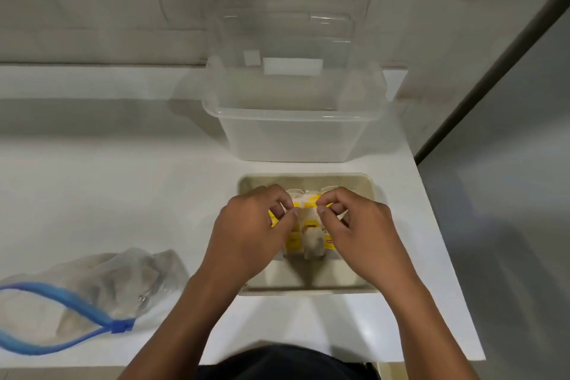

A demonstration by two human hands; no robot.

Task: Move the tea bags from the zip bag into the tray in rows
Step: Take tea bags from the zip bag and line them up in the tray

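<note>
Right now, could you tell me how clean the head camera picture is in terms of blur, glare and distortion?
Head view: soft throughout, and the zip bag at the left edge is smeared; wide-angle bending curves the counter edges; faint glare streaks sit on the clear tub rim; both hands, left hand and right hand, shade the tea bags in the tray.

Place: likely a home kitchen or pantry corner.
Surface: smooth white counter [123, 194] set against the wall.
Wall: pale tiles [123, 3].
Storage: clear plastic tub [293, 133]; zip bag [92, 287]; tea bags [308, 225].
</note>
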